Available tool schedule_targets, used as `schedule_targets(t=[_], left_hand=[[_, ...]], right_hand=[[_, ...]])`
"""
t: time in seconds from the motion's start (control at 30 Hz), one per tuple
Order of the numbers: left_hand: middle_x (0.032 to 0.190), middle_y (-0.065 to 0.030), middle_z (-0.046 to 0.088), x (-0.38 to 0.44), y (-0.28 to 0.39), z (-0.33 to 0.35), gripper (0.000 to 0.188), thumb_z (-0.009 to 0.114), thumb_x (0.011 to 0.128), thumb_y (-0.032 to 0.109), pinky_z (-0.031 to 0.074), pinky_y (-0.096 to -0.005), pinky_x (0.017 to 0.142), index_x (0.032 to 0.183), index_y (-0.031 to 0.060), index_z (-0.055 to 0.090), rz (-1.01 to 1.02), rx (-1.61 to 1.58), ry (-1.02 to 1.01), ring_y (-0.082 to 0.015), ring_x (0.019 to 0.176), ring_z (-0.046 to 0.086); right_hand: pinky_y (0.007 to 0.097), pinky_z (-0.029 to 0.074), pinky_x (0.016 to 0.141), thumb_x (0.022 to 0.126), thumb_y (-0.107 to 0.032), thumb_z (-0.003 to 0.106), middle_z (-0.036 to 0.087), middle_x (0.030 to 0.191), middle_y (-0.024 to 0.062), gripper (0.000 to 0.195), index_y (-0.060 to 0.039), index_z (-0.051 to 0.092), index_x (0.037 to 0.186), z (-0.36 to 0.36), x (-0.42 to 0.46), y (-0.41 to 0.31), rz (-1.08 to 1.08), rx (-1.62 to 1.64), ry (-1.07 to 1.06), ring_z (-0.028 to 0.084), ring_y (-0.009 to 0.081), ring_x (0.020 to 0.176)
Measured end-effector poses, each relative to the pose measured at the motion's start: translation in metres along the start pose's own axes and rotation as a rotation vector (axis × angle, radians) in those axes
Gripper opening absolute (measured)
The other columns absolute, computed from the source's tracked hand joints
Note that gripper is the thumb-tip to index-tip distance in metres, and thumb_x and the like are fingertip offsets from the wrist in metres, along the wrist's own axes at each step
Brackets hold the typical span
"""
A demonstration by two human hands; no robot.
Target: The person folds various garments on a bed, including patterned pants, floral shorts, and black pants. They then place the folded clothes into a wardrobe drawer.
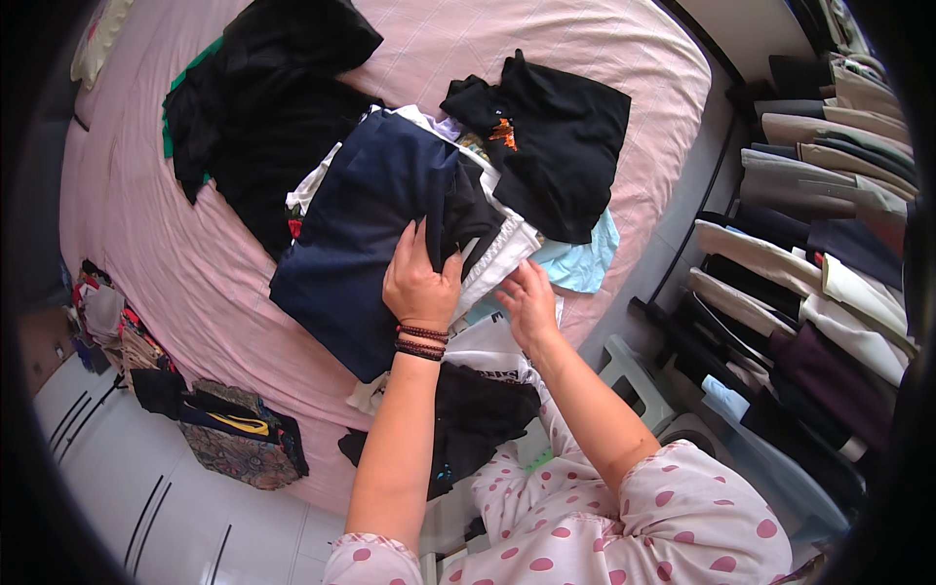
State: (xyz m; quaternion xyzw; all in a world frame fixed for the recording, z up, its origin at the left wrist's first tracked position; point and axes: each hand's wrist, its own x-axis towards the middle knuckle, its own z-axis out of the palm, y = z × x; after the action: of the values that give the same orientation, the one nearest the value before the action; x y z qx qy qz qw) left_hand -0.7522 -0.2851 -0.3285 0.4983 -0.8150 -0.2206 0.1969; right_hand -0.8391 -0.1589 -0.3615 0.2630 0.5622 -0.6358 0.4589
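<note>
A folded navy garment lies across a mixed heap of clothes on the bed. My left hand, with dark beaded bracelets at the wrist, grips its right edge, the thumb beside a black cloth. Under these, a white garment with a gathered edge sticks out to the right. My right hand is by its corner, fingers apart, with nothing seen in it. A black T-shirt with an orange print rests on the far right of the heap, over a light blue cloth.
Black clothes spread over the pink bed sheet at the left. Folded patterned clothes sit on the bed's near left edge. Black cloth lies close to my body. Garments on a rack and a grey plastic stool stand at right.
</note>
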Motion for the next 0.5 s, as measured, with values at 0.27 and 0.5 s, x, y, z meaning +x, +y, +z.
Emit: schedule_targets(t=[0.27,0.5], left_hand=[[0.086,-0.0178,0.067,0.022,-0.024,-0.019,0.036,0.063,0.08,0.034,0.05,-0.0383,0.073,0.099,0.0023,0.065,-0.394,-0.159,-0.205,-0.0353,0.083,0.065],[0.09,-0.0184,0.068,0.023,-0.061,-0.007,0.037,0.06,0.085,0.034,0.049,-0.0379,0.074,0.099,0.0007,0.064,-0.267,-0.329,-0.132,-0.035,0.086,0.065]], right_hand=[[0.0449,0.034,0.098,0.078,-0.027,0.064,0.039,0.136,0.0207,0.078,-0.0008,0.025,0.141,0.082,-0.031,0.024,-0.757,-1.164,-0.03,0.04,0.0378,0.117],[0.0452,0.041,0.09,0.076,-0.026,0.065,0.042,0.136,0.0184,0.081,-0.0015,0.025,0.142,0.089,-0.044,0.001,-0.748,-1.242,-0.116,0.048,0.0396,0.099]])
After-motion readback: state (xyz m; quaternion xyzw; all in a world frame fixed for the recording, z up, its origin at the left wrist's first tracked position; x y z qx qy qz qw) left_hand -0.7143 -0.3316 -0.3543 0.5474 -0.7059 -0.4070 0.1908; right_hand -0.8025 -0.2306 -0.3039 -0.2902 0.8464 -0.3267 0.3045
